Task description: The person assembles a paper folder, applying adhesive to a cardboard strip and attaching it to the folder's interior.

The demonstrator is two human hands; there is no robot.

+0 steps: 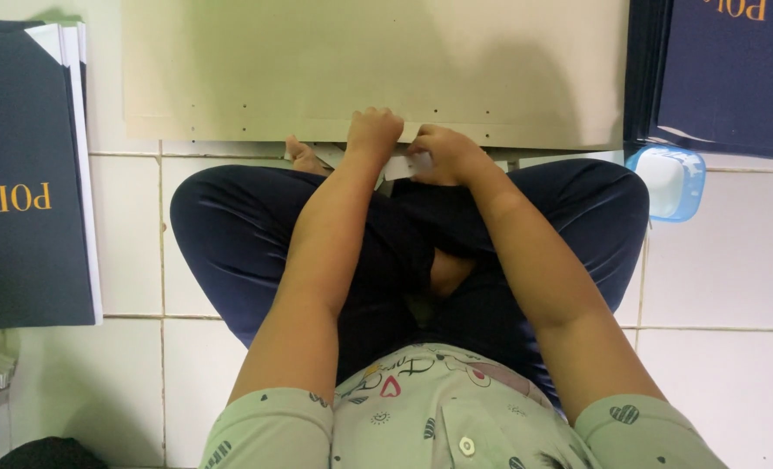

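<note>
Both hands at the card's near edge
Our left hand (374, 130) is fisted on the card (373, 69); our right hand (443, 155) pinches a white strip (399, 167), which we judge could slip askew.

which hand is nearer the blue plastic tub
Right. The right hand is at the beige sheet's near edge, closer to the blue tub; the left hand is just beyond it, farther away.

Matt beige cardboard sheet (317, 61), glossy tiles (716, 278)
</note>
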